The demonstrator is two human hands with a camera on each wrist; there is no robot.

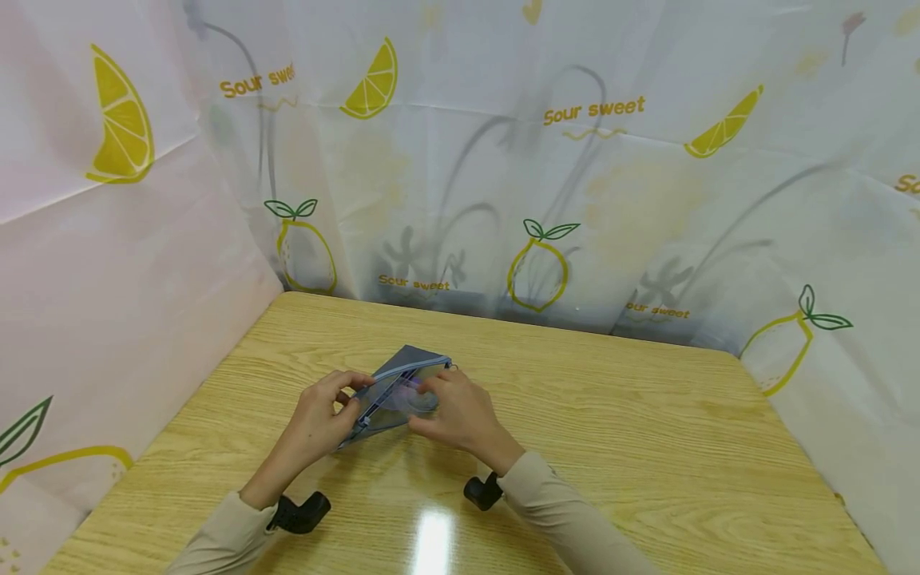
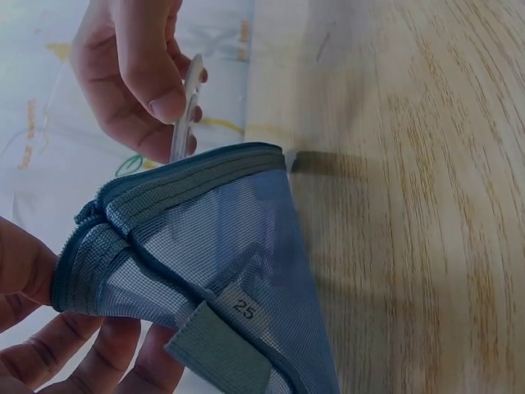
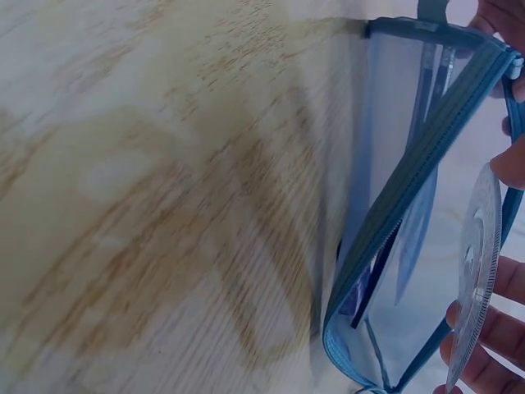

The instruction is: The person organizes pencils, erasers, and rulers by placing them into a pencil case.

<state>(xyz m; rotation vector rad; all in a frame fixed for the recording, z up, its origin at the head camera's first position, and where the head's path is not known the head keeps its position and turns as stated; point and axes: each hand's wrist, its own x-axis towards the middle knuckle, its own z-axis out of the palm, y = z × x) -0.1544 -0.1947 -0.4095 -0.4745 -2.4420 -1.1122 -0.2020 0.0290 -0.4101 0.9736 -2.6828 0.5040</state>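
A blue mesh zipper pouch [image 1: 418,356] stands on the table with its zipped mouth parted. My left hand [image 1: 316,415] grips the pouch's edge near one end of the zipper. In the left wrist view a fabric tab [image 2: 217,349] and a label reading 25 [image 2: 244,309] show on its side. Between thumb and fingers, my right hand [image 1: 460,409] pinches a clear plastic protractor [image 3: 480,254], held upright at the pouch's mouth. Seen from the right wrist, the pouch contains a clear bluish flat piece [image 3: 420,226] and a dark slim item [image 3: 379,275], whose kinds are unclear.
The wood-grain table [image 1: 611,431] extends around the pouch, with light glare near its front. A lemon-printed white curtain [image 1: 460,176] hangs behind and along the sides. Black wrist mounts [image 1: 302,513] sit below both hands.
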